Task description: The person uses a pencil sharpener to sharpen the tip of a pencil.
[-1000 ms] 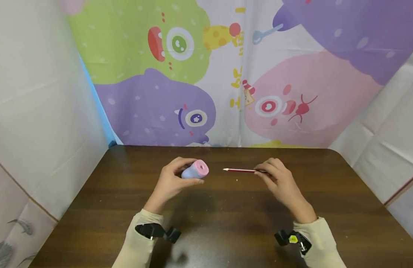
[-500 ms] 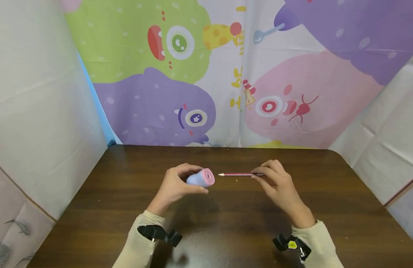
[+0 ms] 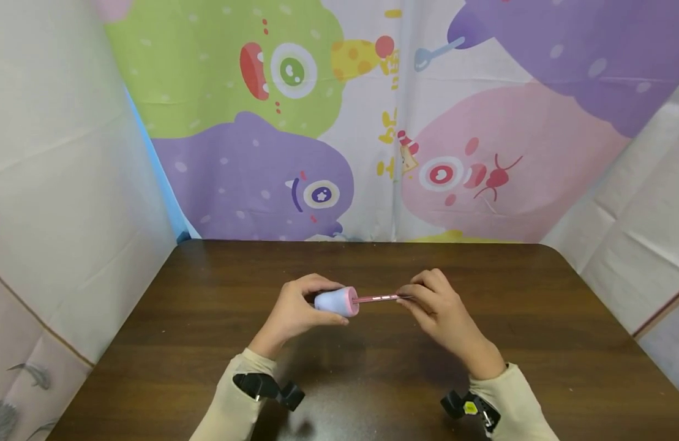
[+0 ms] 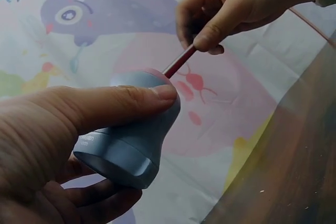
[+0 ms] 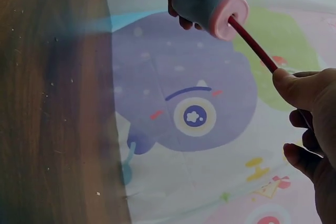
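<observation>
My left hand [image 3: 295, 312] grips a blue pencil sharpener [image 3: 332, 302] with a pink end, thumb on the near side and fingers behind. The sharpener lies sideways above the table, its pink end facing right. Between thumb and fingers, my right hand [image 3: 446, 318] pinches a red pencil [image 3: 376, 299]. The pencil's front end is inside the hole in the pink face, which the right wrist view shows closely; its tip is hidden there. In the left wrist view the sharpener's wider base [image 4: 118, 158] points toward the camera.
Both hands are above a dark brown wooden table [image 3: 207, 367]. Small pale crumbs [image 4: 262, 191] are scattered on it. Behind the table hangs a cloth [image 3: 372, 202] printed with cartoon monsters, and white sheets [image 3: 69, 153] flank the sides.
The left hand has moved slightly right and nearer with the sharpener, turning its pink end further right. The right hand has moved left, and the pencil tip has entered the hole.
</observation>
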The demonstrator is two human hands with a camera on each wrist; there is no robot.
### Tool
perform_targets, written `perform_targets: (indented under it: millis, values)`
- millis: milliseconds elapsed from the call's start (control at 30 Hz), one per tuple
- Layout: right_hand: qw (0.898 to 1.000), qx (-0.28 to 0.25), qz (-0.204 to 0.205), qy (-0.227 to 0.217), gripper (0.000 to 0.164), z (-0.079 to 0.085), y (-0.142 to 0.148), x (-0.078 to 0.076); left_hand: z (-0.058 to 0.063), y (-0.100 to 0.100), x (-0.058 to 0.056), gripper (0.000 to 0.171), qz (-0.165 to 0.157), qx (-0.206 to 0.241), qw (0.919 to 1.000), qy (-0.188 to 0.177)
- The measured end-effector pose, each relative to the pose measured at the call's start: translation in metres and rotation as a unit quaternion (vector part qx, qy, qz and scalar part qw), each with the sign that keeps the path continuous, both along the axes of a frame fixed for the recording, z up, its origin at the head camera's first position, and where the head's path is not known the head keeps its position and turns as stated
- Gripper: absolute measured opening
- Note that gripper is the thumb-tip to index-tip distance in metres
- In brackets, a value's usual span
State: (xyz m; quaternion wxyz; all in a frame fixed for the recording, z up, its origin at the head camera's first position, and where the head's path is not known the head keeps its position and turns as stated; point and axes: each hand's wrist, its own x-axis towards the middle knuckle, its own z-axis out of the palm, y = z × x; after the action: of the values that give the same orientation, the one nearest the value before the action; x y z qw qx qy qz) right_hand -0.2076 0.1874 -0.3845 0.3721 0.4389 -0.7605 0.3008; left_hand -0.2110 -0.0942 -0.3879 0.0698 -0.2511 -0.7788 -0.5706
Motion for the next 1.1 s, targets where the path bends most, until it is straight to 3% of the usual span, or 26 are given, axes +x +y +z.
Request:
perform_targets:
  millis: [500, 833, 1100]
  values:
    - [0.999, -0.012, -0.009, 0.042, 0.026, 0.0, -0.007, 0.002, 0.0, 0.007, 0.006, 0.045, 0.03, 0.029, 0.9976, -0.056]
    - [0.999, -0.01, -0.001, 0.035, 0.027, 0.0, -0.009, 0.003, -0.003, 0.007, 0.005, 0.033, -0.001, 0.017, 0.9993, -0.034]
    - [0.999, -0.01, 0.011, 0.034, 0.026, -0.002, -0.011, 0.005, -0.002, 0.005, 0.006, 0.033, -0.011, 0.017, 0.9993, -0.033]
